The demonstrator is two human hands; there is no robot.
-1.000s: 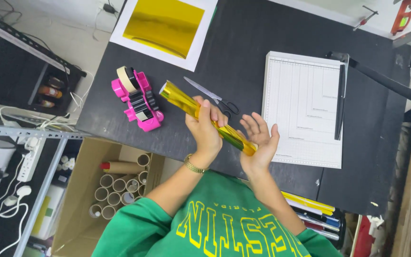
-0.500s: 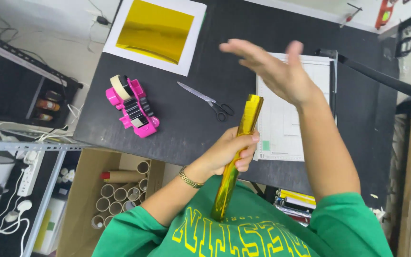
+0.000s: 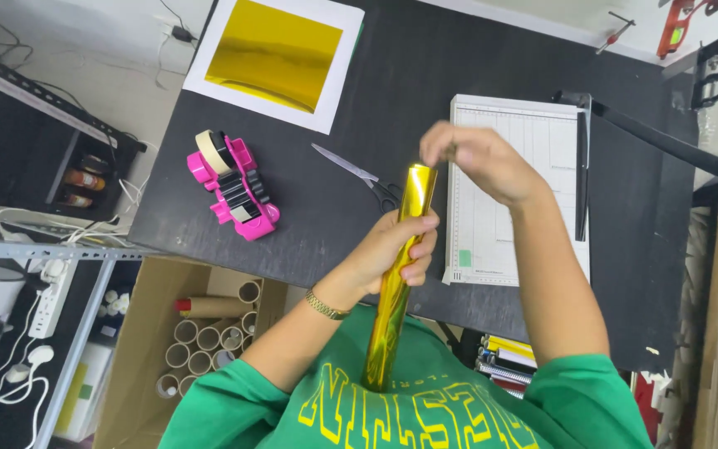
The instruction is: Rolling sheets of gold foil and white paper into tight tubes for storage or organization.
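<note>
Left hand (image 3: 392,249) is wrapped around the middle of the gold foil tube (image 3: 399,274), held upright against the chest over the bench (image 3: 392,91). Right hand (image 3: 479,162) pinches at its top end. Looks light, stiff, slippery, so mid-grip makes sense. Cardboard box (image 3: 139,366) below holds bare cardboard tubes (image 3: 205,337).

Right hand (image 3: 479,162) now at roll's (image 3: 399,274) top

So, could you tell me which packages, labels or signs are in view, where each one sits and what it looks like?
Cardboard box: on the floor left of the table, brown, open, holding upright cardboard tubes.
Green sticker: small square at the lower left corner of the white paper cutter.
No signs or screens.
</note>
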